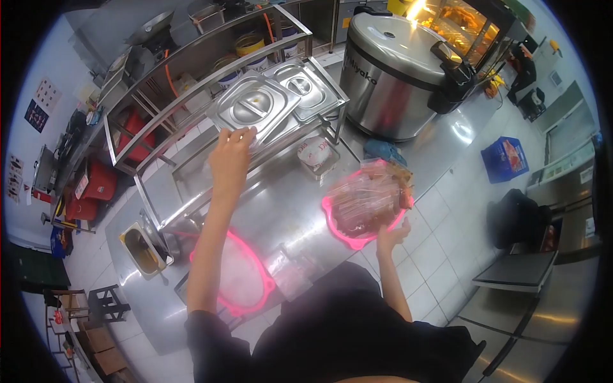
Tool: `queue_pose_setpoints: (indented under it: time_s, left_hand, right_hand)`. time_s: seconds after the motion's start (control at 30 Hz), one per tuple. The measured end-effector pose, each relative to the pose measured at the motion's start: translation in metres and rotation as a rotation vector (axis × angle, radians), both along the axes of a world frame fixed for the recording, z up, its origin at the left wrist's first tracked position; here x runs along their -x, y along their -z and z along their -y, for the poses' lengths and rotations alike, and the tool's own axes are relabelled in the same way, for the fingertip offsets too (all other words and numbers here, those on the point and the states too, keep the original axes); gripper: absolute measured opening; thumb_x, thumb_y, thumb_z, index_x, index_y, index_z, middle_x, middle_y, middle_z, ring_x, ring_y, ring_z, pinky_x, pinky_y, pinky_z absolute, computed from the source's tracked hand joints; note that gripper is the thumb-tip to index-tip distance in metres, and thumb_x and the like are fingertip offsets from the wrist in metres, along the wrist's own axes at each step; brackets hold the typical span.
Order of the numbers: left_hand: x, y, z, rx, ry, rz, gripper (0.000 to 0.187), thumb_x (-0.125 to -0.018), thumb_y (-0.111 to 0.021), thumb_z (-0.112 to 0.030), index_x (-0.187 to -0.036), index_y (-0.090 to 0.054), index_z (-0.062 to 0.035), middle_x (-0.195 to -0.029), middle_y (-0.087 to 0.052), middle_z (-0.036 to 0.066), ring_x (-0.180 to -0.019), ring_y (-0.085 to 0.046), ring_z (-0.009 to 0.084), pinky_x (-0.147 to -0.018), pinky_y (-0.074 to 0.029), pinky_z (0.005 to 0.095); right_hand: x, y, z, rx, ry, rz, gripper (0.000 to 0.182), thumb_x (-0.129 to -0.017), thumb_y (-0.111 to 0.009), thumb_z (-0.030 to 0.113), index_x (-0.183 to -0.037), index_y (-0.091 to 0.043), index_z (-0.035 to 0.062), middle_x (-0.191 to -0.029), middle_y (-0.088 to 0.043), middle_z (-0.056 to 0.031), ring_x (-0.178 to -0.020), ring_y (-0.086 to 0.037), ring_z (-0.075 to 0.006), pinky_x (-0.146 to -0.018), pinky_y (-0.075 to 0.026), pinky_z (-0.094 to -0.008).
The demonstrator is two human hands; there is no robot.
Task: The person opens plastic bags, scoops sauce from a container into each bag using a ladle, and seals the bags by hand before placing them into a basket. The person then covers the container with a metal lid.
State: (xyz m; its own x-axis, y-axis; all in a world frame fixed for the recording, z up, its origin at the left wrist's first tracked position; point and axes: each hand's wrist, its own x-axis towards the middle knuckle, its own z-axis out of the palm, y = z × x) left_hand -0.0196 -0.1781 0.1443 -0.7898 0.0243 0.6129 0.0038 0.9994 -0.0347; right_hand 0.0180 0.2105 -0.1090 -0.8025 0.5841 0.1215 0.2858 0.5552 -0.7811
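My left hand [231,152] reaches over the steel rack, its fingers curled on the near corner of a steel pan lid [250,105]. That lid lies askew, overlapping a second lidded steel pan [301,88]. Low at the right, my right hand [391,239] is beside the near rim of a pink basket [355,243], thumb and fingers apart. Clear plastic packets [367,201] fill this basket; their contents are hard to make out. Another pink-rimmed basket [265,281], with something whitish inside, sits below my left forearm.
A large steel rice cooker [389,80] stands at the table's far end. A small steel container [317,155] with a printed wrapper is near the rack [211,185]. Brown liquid is in a pan [145,249] at left. Clear plastic bags [287,273] lie at the near edge.
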Motion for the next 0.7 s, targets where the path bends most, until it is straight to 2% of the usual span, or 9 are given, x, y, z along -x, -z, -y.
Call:
queue_pose_setpoints:
  time_s: [0.07,0.1,0.17,0.33,0.4,0.47,0.53,0.67,0.7]
  left_hand:
    - [-0.007,-0.01,-0.003,-0.023,-0.039,0.178,0.036,-0.073,-0.068,-0.008,-0.107,-0.066,-0.0185,-0.106,-0.066,-0.004,-0.089,-0.058,0.0206,-0.066,-0.054,0.0325]
    - [-0.01,-0.012,-0.004,-0.054,-0.075,0.345,0.044,-0.071,-0.07,-0.008,-0.113,-0.067,-0.0201,-0.115,-0.066,-0.005,-0.092,-0.058,0.0219,-0.071,-0.054,0.0332]
    - [-0.009,-0.014,-0.008,-0.041,-0.086,0.349,0.046,-0.072,-0.069,-0.007,-0.115,-0.066,-0.0198,-0.118,-0.065,-0.004,-0.093,-0.058,0.0232,-0.073,-0.054,0.0334]
    - [-0.024,-0.01,-0.019,-0.049,-0.1,0.215,0.045,-0.075,-0.067,-0.004,-0.118,-0.064,-0.0178,-0.121,-0.064,0.002,-0.094,-0.059,0.0245,-0.075,-0.053,0.0364]
    - [-0.043,-0.007,-0.037,-0.235,0.052,-0.148,0.029,-0.083,-0.063,-0.006,-0.11,-0.065,-0.0133,-0.102,-0.066,0.004,-0.087,-0.06,0.0217,-0.065,-0.052,0.0368]
    - [-0.064,0.033,-0.054,-0.483,0.083,-0.182,0.026,-0.086,-0.061,-0.009,-0.111,-0.065,-0.0127,-0.093,-0.067,0.008,-0.079,-0.063,0.0221,-0.065,-0.051,0.0357]
    - [-0.082,0.093,-0.074,-0.696,0.131,0.043,0.026,-0.086,-0.064,-0.015,-0.112,-0.065,-0.0117,-0.091,-0.068,0.011,-0.075,-0.066,0.0254,-0.067,-0.052,0.0349]
    - [-0.088,0.166,-0.119,-1.557,-0.023,0.736,0.034,-0.095,-0.059,-0.029,-0.121,-0.062,-0.0066,-0.109,-0.068,0.007,-0.101,-0.064,0.0182,-0.085,-0.05,0.0325]
    - [-0.09,0.192,-0.125,-1.558,-0.029,0.732,0.034,-0.095,-0.059,-0.029,-0.121,-0.062,-0.0066,-0.109,-0.068,0.007,-0.101,-0.064,0.0182,-0.085,-0.05,0.0325]
  right_hand:
    - [-0.01,0.024,-0.002,0.03,-0.01,-0.047,0.077,-0.077,-0.062,0.004,-0.143,-0.022,0.0052,-0.142,-0.029,-0.0201,-0.126,-0.038,-0.035,-0.098,-0.04,-0.0491]
    - [-0.01,0.024,-0.002,0.035,-0.012,-0.04,0.077,-0.077,-0.062,0.004,-0.143,-0.022,0.0052,-0.142,-0.029,-0.0201,-0.126,-0.038,-0.035,-0.098,-0.04,-0.0491]
    - [-0.013,0.006,-0.002,0.605,-0.029,-0.158,0.073,-0.074,-0.057,-0.004,-0.137,-0.021,0.0031,-0.136,-0.035,-0.0223,-0.123,-0.039,-0.0337,-0.098,-0.039,-0.0482]
    - [-0.029,-0.026,-0.019,0.925,-0.104,-0.06,0.069,-0.077,-0.048,-0.013,-0.135,-0.023,0.0141,-0.126,-0.047,-0.0198,-0.107,-0.053,-0.0247,-0.08,-0.052,-0.0357]
    - [-0.045,-0.013,-0.04,0.986,-0.104,-0.035,0.071,-0.078,-0.048,-0.013,-0.136,-0.025,0.02,-0.124,-0.05,-0.0184,-0.101,-0.057,-0.0219,-0.072,-0.055,-0.0323]
    - [-0.063,-0.022,-0.047,1.075,-0.106,-0.026,0.072,-0.078,-0.048,-0.013,-0.138,-0.024,0.0205,-0.126,-0.049,-0.018,-0.101,-0.057,-0.0222,-0.072,-0.055,-0.033]
    - [-0.081,-0.025,-0.053,1.17,-0.127,0.007,0.076,-0.079,-0.049,-0.013,-0.141,-0.023,0.0215,-0.13,-0.048,-0.0168,-0.102,-0.057,-0.0244,-0.074,-0.057,-0.0356]
    - [-0.105,-0.033,-0.037,1.243,-0.192,-0.016,0.076,-0.079,-0.049,-0.014,-0.141,-0.023,0.0215,-0.133,-0.047,-0.0171,-0.102,-0.057,-0.0243,-0.074,-0.057,-0.0362]
    - [-0.109,-0.041,-0.031,1.269,-0.227,0.004,0.077,-0.078,-0.049,-0.014,-0.141,-0.022,0.0214,-0.133,-0.047,-0.017,-0.102,-0.058,-0.024,-0.075,-0.057,-0.0363]
